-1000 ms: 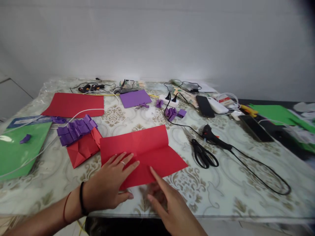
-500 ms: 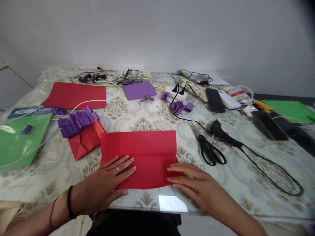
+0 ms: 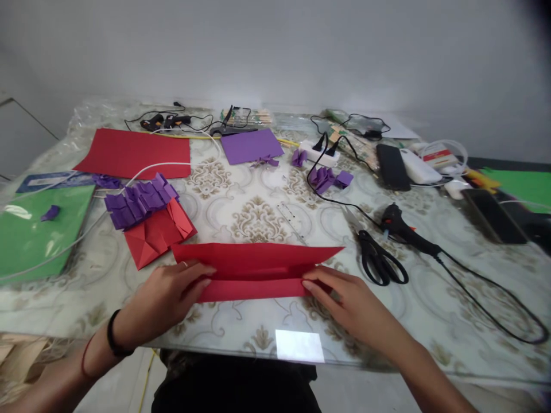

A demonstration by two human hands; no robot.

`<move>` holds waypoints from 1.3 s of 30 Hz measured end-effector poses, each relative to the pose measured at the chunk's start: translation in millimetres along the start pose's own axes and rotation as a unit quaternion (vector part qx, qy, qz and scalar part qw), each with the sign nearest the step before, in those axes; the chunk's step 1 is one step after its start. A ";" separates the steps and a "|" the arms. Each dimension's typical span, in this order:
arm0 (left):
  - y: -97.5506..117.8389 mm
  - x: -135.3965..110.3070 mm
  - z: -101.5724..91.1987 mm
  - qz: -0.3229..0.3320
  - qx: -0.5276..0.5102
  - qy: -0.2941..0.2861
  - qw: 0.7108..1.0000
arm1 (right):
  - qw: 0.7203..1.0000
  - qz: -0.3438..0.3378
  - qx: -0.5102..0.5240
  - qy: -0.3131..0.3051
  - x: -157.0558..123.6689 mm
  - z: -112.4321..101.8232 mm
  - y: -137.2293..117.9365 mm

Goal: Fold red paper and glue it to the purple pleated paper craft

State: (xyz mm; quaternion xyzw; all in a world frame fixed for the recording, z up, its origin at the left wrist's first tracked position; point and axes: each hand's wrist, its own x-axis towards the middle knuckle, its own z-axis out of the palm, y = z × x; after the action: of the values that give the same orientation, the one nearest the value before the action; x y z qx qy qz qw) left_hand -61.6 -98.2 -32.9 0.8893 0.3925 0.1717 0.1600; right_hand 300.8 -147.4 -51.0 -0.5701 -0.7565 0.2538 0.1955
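A sheet of red paper [image 3: 258, 263] lies bent along its length in front of me, its near strip flat and its far part raised. My left hand [image 3: 181, 287] pinches the left end between thumb and fingers. At the right end, my right hand [image 3: 336, 292] grips the paper the same way. Just beyond my left hand sits a folded red paper piece [image 3: 157, 232], with a row of pleated purple paper [image 3: 140, 201] against its far side. Black-handled scissors [image 3: 379, 258] lie to the right of my right hand, beside a black glue gun [image 3: 404, 232].
A flat red sheet [image 3: 138, 154] and green paper [image 3: 47, 229] lie at the left. Purple paper [image 3: 252, 146] is at the back, near a white power strip [image 3: 318, 154]. Phones [image 3: 392, 166] and cables lie at the right. The glue gun's cord loops near the right edge.
My hands went from lying flat on the red paper to pinching its two ends. The sheet has been bent lengthwise, its far part lifting. The view shifted slightly.
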 end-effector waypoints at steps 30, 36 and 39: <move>39.0 11.5 60.6 0.149 0.131 -0.091 0.976 | 0.997 0.013 -0.027 0.075 16.8 23.0 17.2; 37.9 6.1 61.0 0.131 0.139 -0.085 0.978 | 0.995 -0.004 -0.036 0.088 15.5 25.8 21.9; 41.3 -1.6 59.4 0.108 0.145 -0.087 0.980 | 0.996 0.002 -0.034 0.087 14.9 27.5 24.2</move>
State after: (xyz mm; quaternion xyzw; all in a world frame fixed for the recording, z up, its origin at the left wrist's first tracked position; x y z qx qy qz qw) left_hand -10.5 -134.8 -68.7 0.9518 0.2995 0.0506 0.0433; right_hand 299.1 -132.2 -87.4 -0.5981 -0.7435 0.1775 0.2408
